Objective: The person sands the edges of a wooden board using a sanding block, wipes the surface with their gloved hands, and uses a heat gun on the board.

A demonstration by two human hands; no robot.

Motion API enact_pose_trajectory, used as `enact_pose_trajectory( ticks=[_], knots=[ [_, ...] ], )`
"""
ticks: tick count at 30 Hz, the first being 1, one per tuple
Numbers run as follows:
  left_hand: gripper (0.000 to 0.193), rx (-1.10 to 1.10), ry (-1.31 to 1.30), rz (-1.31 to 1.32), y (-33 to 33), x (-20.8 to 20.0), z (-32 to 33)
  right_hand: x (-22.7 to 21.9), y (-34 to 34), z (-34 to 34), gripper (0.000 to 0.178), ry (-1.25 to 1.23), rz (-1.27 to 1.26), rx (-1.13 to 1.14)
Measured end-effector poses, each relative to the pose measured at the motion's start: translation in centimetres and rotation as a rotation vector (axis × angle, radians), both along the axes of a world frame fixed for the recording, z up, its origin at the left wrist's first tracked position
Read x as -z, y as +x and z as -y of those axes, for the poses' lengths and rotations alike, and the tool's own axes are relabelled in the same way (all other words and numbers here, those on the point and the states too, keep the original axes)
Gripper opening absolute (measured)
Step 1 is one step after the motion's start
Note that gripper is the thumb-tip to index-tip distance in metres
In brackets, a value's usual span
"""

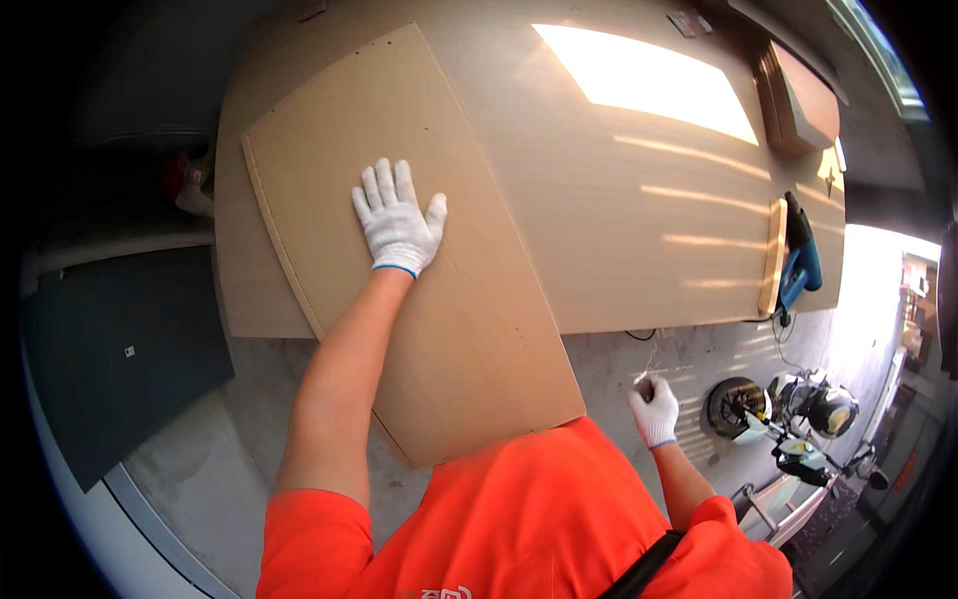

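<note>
My left hand [397,225], in a white knit glove with a blue cuff edge, lies flat with fingers spread on a light brown wooden panel [449,290]. The panel rests at an angle on a large table [599,240], and its near end juts over the table edge against my red shirt. A few small dark holes or marks dot its surface, and a strip runs along its left side. My right hand [654,411], gloved too, hangs beyond the near table edge with curled fingers. Thin pale strands show by its fingertips; what the fingers hold, if anything, is hidden.
A blue and black power tool [801,262] lies beside a wooden strip [773,258] at the table's right end, its cord hanging down. Behind them sits a brown box-like stack [798,105]. A motorcycle [798,419] stands right on the floor; a dark board [125,349] is left.
</note>
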State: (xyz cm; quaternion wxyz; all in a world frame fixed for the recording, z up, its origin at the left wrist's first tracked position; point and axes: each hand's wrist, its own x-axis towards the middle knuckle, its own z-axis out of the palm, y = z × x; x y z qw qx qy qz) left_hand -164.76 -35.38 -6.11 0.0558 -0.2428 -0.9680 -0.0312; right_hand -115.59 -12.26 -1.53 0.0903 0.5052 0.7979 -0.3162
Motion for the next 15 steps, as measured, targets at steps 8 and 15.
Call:
enact_pose_trajectory(
  ticks=[8,15],
  knots=[
    [0.078,0.015,-0.018,-0.033,0.2,0.4,1.1,0.9,11.7,4.9,0.043,-0.625,0.371,0.224],
    [0.075,0.247,0.163,0.021,9.0,0.5,9.4,-1.3,-0.7,4.7,0.043,-0.499,-0.077,0.318]
  ],
)
